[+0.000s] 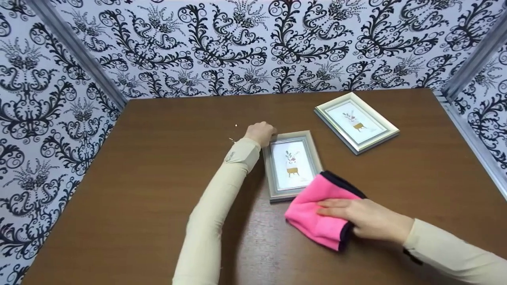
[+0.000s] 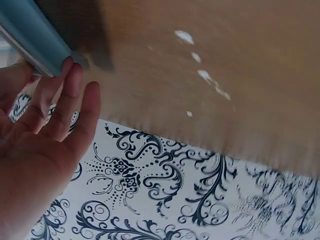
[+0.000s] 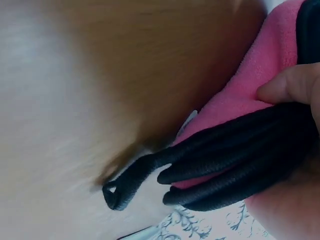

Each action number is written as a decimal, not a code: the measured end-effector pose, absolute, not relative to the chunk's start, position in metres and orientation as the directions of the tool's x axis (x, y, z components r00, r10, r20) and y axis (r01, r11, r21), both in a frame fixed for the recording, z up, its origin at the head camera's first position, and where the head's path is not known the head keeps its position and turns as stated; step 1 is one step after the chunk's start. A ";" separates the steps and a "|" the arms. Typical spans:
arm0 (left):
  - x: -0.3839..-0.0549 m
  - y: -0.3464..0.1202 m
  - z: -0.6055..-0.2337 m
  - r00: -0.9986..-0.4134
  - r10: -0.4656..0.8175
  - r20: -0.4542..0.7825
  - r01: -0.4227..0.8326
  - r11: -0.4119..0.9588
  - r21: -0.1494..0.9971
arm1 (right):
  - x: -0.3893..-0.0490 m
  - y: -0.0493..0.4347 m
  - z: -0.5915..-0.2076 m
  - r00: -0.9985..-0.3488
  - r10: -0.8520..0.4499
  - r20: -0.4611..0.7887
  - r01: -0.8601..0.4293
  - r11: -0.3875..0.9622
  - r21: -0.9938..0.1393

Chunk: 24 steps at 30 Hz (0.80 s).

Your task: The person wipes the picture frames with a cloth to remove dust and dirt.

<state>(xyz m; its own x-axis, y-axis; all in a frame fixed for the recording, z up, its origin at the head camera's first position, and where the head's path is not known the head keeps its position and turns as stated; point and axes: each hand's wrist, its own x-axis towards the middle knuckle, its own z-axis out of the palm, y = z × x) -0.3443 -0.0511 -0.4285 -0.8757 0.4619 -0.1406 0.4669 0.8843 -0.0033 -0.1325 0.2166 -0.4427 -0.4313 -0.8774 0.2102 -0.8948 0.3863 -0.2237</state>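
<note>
A picture frame (image 1: 313,152) with a silvery-grey border and a plant drawing lies on the table. My left hand (image 1: 260,133) pinches its far left corner; in the left wrist view the frame's bluish edge (image 2: 37,32) sits between thumb and fingertips. My right hand (image 1: 370,217) holds a folded pink cloth (image 1: 313,209) with black trim, fingers laid over its top. The cloth overlaps the frame's near right corner in the head view. Up close, the right wrist view has the cloth's stacked black edges (image 3: 235,155) and a small hanging loop (image 3: 122,192).
A second picture frame (image 1: 380,144) with a similar drawing lies at the back right. The brown wooden table (image 1: 158,158) meets patterned walls (image 1: 237,47) at the back and sides. Small white flecks (image 2: 204,75) mark the table beyond the left hand.
</note>
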 end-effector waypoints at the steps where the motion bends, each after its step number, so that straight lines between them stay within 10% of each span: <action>1: -0.343 -0.050 -0.428 -0.877 0.462 -0.134 0.466 0.885 0.002 | -0.132 0.218 -0.443 -0.427 -0.878 0.215 -0.898 0.384 -0.215; 15: -0.345 -0.051 -0.429 -0.888 0.444 -0.118 0.446 0.895 0.011 | -0.141 0.120 -0.448 -0.206 -0.964 0.169 -0.978 0.205 -0.024; 24: -0.343 -0.049 -0.428 -0.891 0.427 -0.154 0.430 0.903 0.015 | -0.143 0.137 -0.447 -0.199 -0.966 0.165 -0.978 0.186 -0.093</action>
